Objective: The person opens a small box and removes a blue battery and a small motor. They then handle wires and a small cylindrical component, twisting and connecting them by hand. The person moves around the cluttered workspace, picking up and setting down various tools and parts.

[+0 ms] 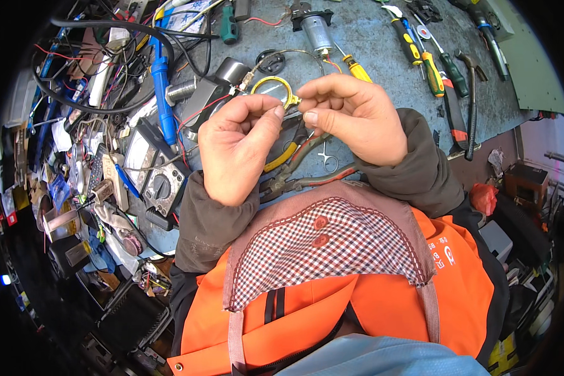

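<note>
A thin yellow ring (274, 78) with a small lug on its right side is held up over the workbench. My left hand (241, 141) is closed, thumb and forefinger pinching the ring's lower edge. My right hand (360, 119) is closed too, its thumb and fingertips drawn together beside the lug; what lies between them is hidden or too small to name. Just beyond the ring lies a round black part (270, 61), with a thin cable running above it. Below my hands are pliers (304, 182) with red-and-black handles and a small pair of metal forceps (328, 161).
Tangled wires and loose parts crowd the left, around a multimeter (163, 187) and a long blue tool (161, 100). A silver motor (318, 32) and a yellow screwdriver (357, 67) lie beyond my hands. Several hand tools, including a claw hammer (472, 94), lie at the right.
</note>
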The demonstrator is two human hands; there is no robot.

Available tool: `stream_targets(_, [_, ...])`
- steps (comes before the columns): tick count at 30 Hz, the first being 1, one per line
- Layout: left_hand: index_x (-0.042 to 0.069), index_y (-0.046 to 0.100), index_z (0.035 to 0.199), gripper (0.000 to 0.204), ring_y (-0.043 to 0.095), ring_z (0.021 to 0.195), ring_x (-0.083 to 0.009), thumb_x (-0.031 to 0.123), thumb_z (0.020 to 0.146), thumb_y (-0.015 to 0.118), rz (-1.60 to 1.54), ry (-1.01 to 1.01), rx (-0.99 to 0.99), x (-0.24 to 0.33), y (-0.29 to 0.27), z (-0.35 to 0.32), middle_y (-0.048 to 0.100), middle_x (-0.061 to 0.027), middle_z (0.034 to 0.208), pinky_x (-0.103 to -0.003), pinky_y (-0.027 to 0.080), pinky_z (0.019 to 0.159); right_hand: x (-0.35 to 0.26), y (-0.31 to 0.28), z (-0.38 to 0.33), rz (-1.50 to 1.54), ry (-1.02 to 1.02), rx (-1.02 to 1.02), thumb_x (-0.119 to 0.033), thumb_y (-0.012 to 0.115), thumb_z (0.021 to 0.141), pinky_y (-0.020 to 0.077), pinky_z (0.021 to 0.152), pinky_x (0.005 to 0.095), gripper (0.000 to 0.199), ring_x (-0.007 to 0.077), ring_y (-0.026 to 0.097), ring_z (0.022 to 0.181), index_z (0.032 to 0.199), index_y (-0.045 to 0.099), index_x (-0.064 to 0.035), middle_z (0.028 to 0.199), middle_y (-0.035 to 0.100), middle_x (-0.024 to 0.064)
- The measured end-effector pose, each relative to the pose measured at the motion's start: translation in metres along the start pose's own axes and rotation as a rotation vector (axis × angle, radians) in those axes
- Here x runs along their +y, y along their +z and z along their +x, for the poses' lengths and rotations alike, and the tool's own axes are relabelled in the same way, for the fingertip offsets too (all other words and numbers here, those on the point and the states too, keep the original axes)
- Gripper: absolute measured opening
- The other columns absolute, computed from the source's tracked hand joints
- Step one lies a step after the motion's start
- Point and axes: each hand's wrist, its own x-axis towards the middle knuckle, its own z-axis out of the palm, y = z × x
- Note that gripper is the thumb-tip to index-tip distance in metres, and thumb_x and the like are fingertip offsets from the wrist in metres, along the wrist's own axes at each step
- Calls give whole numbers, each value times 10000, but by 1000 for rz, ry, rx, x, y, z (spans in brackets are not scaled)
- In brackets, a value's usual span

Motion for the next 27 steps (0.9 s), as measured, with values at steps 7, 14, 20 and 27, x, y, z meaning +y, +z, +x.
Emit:
stream_targets(7, [-41,752,1129,134,611,790,-10,38,1023,738,37,5,-53,-4,4,-3,724,13,919,-187,488,676,2,-2,4,-144,40,-34,-58,693,1045,596,767,259,146,90,694,855,1174,719,6,980,729,33])
stream_targets(14, [-44,752,1129,129,628,800,-13,27,1024,726,-27,-4,-74,-7,3,-1,729,6,929,-189,494,680,5,2,3,-103,10,11,-55,673,1033,578,720,251,141,63,677,818,1148,726,7,927,716,6])
stream_targets(20, [-28,755,1032,80,664,748,-57,-17,953,757,178,223,42,-17,6,0,733,-32,901,-230,530,648,10,6,2,-282,-176,53,4,712,980,561,686,262,116,83,678,789,1092,724,28,918,714,34])
stream_targets(27, [-16,746,1003,89,678,697,-105,-29,919,773,449,558,65,-16,8,1,719,-77,872,-269,557,626,9,9,3,-623,-563,111,53,749,908,572,682,297,142,165,707,770,1046,723,38,925,707,111])
